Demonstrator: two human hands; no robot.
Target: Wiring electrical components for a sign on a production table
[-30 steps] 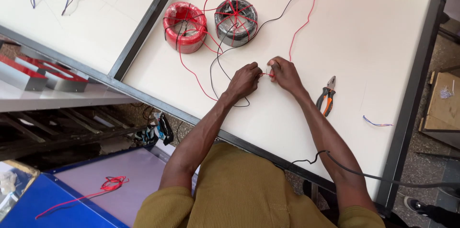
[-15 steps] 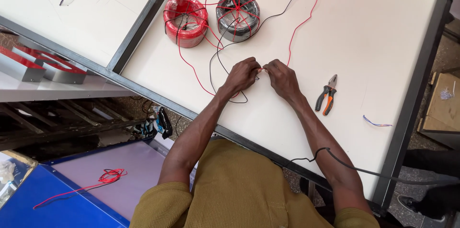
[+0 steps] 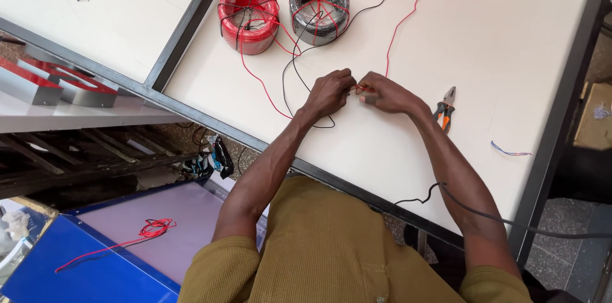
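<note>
My left hand point(image 3: 329, 91) and my right hand point(image 3: 384, 94) meet fingertip to fingertip over the white table point(image 3: 510, 35), both pinching the ends of thin wires. A red wire point(image 3: 396, 29) runs up from my right fingers toward the table's far edge. A black wire point(image 3: 294, 77) loops from my left hand back to the coils. Beyond my hands lie a red wire coil point(image 3: 248, 16) and a black wire coil point(image 3: 320, 10) wrapped with red strands.
Orange-handled pliers point(image 3: 444, 110) lie just right of my right wrist. A short blue wire scrap point(image 3: 509, 150) lies further right. A thick black cable point(image 3: 503, 219) crosses my right forearm. A red wire bundle point(image 3: 153, 228) rests on a blue panel point(image 3: 83, 271) below.
My two hands have closed together around the wire ends and sit slightly nearer the coils in view; the camera has shifted a little.
</note>
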